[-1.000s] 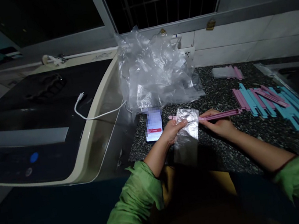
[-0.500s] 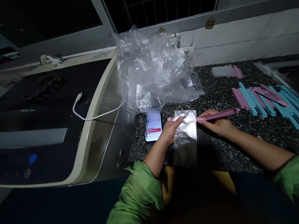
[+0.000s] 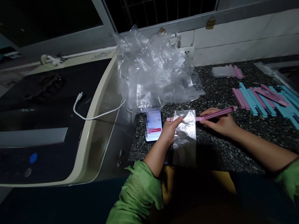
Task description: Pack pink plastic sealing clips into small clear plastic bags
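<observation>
A pink bag sealing clip (image 3: 218, 113) is spread open like a hinge, one arm running across a clear plastic bag (image 3: 186, 136) near its top. My left hand (image 3: 169, 131) pinches the bag and the clip's left end, thumb on top of the plastic. At the bag's right edge, my right hand (image 3: 221, 122) grips the clip near its hinge, with the other arm pointing right over the fingers. Part of the clip lies behind the bag and my left thumb. The bag hangs down toward the counter's front.
Several pink and blue clips (image 3: 269, 100) lie at right on the speckled counter (image 3: 221, 94). Farther back is a small bagged pack (image 3: 224, 72). A heap of clear bags (image 3: 157, 70), a lit phone (image 3: 153, 124), a white cable (image 3: 97, 116) and a washing machine (image 3: 85, 150) are nearby.
My right hand has shifted slightly right, and the clip's free arm has tilted up a little. My left hand stays nearly where it was on the bag.
</observation>
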The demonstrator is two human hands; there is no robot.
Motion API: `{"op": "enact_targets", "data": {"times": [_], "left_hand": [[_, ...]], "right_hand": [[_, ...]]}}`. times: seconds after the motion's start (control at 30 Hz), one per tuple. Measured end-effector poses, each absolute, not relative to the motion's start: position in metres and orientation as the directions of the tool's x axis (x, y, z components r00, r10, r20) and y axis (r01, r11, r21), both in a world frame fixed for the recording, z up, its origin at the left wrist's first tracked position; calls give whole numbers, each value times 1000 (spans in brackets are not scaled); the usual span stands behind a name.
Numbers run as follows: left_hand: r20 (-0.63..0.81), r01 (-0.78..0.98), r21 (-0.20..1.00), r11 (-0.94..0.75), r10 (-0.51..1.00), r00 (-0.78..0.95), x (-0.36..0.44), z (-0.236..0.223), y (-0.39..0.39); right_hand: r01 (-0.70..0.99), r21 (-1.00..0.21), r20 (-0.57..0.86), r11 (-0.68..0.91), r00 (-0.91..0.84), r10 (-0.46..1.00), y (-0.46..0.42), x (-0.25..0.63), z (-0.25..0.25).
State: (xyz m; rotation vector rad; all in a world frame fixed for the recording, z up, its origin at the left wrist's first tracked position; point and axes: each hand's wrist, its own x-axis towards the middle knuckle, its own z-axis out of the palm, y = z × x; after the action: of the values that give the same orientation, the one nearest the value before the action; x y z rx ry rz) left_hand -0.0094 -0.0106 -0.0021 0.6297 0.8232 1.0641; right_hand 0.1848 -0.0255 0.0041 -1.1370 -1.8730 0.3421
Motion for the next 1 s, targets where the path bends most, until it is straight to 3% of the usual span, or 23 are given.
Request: {"op": "enact_targets", "data": {"times": [1.0], "left_hand": [[-233,-483,821,305,951,204,-9,-1,-12]], "right_hand": [[637,-495,626,591,-209,751,-32,183,9]]}}
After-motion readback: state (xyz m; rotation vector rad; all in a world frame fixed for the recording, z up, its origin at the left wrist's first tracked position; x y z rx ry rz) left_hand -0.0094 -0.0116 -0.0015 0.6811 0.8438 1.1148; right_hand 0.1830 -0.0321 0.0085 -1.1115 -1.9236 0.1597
